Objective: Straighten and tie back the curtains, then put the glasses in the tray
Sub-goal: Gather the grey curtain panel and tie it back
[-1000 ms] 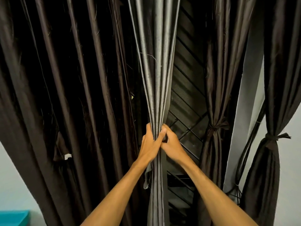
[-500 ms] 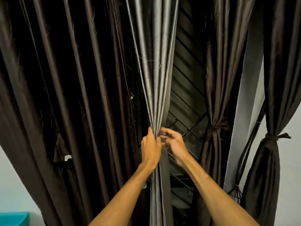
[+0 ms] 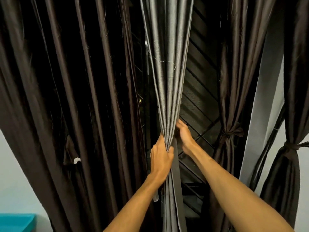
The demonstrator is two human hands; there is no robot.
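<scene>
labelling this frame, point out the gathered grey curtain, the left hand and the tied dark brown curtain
gathered grey curtain [image 3: 168, 67], head view, its pleats
left hand [image 3: 161, 158], head view, its back
tied dark brown curtain [image 3: 231, 132], head view, its knot

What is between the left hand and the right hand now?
In the head view, the gathered grey curtain hangs between them: the left hand grips it, the right hand reaches behind its right edge.

Grey curtain [image 3: 168, 67] bunched into vertical pleats, untied.
</scene>
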